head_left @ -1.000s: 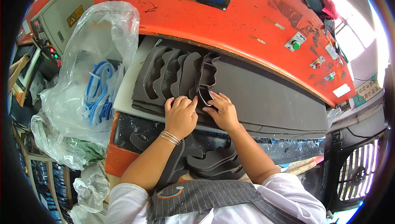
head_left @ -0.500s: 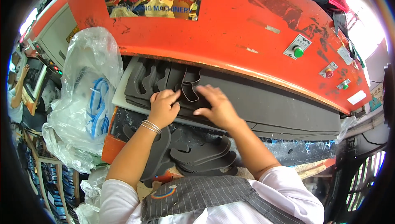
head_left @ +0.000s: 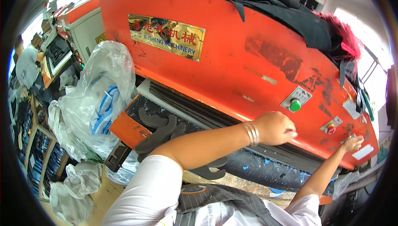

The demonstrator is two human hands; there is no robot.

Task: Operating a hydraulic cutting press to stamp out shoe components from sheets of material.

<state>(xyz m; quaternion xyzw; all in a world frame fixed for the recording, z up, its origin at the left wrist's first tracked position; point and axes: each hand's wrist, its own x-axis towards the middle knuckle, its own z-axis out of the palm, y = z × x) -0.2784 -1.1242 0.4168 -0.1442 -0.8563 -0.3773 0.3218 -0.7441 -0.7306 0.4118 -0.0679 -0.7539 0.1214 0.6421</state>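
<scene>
Both arms stretched across orange press housing [head_left: 232, 60]: left hand [head_left: 277, 128] curled shut just below green button [head_left: 294, 105]; right hand [head_left: 351, 144] seemingly pressing beside red button [head_left: 331, 129], fingers unclear.

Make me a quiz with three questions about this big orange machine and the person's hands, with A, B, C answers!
1. Where is the left hand?
A. on the orange machine front
B. in the plastic bag
C. on the floor

2. What colour is the round button above that hand?
A. blue
B. green
C. yellow

3. What does the left wrist wear?
A. a watch
B. nothing
C. silver bangles

Answers: 1 A, the hand rests near the panel's lower edge. 2 B, the button is green. 3 C, thin bangles circle the wrist.
</scene>
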